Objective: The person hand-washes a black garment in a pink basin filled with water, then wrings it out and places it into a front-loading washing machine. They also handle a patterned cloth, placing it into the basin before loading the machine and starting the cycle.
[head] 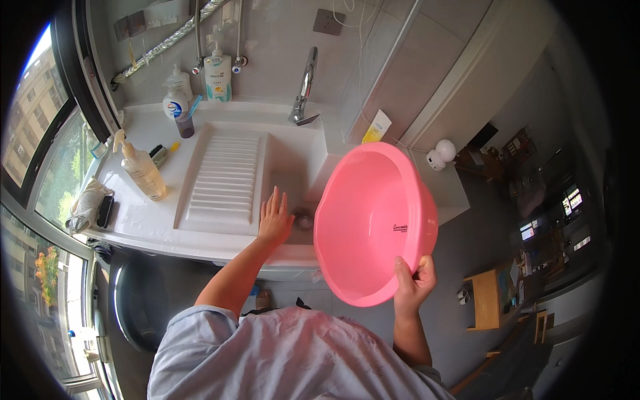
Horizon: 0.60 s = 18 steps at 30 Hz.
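A pink plastic basin (362,225) is tilted on edge at the right of the sink, its hollow turned to the left. My right hand (416,282) grips its lower right rim, thumb inside and fingers outside. My left hand (276,217), fingers spread and empty, is over the near part of the white sink (290,175), beside the ribbed washboard (225,177). Just right of that hand the drain (303,219) shows at the bottom of the sink. A chrome faucet (304,92) rises behind the sink.
A clear pump bottle (144,172), a brush (159,154) and a purple cup (185,125) stand or lie left of the washboard. Pantene bottle (218,77) at the back wall; yellow-and-white tube (377,127) and small white camera (441,155) on the right ledge.
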Motion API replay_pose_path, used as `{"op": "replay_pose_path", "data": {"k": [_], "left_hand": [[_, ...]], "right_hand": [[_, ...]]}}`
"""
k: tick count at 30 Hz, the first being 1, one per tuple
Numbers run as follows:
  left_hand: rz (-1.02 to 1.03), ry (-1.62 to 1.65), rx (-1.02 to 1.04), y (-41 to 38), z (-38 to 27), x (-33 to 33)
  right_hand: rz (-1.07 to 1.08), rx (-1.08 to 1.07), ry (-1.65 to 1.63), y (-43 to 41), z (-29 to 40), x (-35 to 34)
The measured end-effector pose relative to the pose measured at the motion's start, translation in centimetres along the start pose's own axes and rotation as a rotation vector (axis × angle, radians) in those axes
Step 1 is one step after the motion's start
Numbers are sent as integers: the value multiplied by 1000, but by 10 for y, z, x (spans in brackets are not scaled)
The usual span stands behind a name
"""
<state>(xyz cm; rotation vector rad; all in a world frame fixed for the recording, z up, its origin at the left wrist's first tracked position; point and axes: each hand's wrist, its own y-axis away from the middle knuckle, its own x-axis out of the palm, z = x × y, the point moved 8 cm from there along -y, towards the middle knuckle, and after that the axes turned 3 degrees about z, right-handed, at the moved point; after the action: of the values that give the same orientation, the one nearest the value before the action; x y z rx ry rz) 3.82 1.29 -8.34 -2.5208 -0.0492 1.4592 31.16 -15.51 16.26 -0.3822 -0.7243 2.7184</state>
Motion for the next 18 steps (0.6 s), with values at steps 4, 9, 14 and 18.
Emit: {"op": "replay_pose_path", "data": {"k": [4,9,14,18], "left_hand": [[-58,311,10,2,8,-2],[-285,473,-193,23,-22,-53],[-217,1076,-262,48,-27,-74],[-298,1345,-412,86,-2,-105]], "right_hand": [[-263,96,-310,1,-8,-46],[-350,249,-543,14,-45,-77],[-274,375,-734,27,-84,-74],[-180,504,-876,31,-80,-35]]}}
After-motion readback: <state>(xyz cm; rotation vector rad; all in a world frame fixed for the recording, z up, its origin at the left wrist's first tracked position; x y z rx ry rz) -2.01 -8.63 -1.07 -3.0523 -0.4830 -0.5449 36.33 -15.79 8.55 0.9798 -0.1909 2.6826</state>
